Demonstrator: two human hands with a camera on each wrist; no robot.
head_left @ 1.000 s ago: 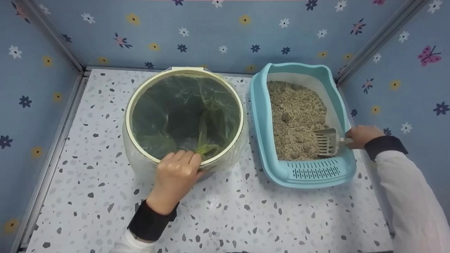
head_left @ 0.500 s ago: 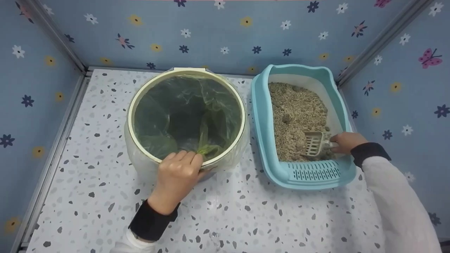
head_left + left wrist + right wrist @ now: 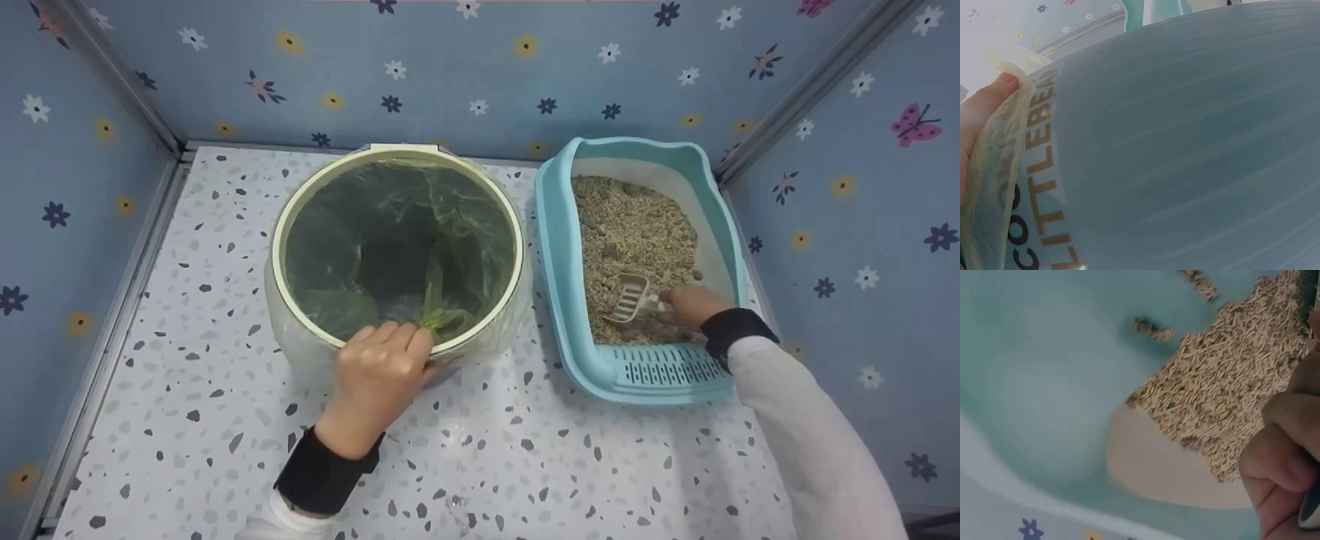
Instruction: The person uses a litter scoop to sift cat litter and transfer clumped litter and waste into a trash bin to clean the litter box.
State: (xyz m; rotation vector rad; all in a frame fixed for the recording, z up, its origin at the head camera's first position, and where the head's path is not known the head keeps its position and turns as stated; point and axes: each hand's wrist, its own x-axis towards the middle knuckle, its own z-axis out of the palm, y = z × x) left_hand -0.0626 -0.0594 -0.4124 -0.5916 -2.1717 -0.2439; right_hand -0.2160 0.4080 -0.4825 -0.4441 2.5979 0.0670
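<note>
My left hand (image 3: 379, 375) grips the near edge of a round trash bin (image 3: 279, 259). A thin yellow-green bag (image 3: 322, 232) lines the bin, and its edge folds over the outside. In the left wrist view the thumb (image 3: 995, 94) presses that bag against the grey wall with lettering. My right hand (image 3: 690, 306) holds a slotted litter scoop (image 3: 630, 298) by its handle, low over the cat litter (image 3: 645, 217) in a blue litter box (image 3: 551, 255). Fingers (image 3: 1280, 458) curl at the right of the right wrist view, where the scoop is mostly hidden.
The box's front ledge has a perforated panel (image 3: 667, 365). Blue flowered walls (image 3: 495, 67) close in the back and both sides. Bin and box stand side by side on the white speckled surface (image 3: 480, 457). A few litter clumps lie close to the box wall.
My right hand has carried the scoop leftward across the litter, from the box's right edge toward its middle. The left hand stays on the bin's rim.
</note>
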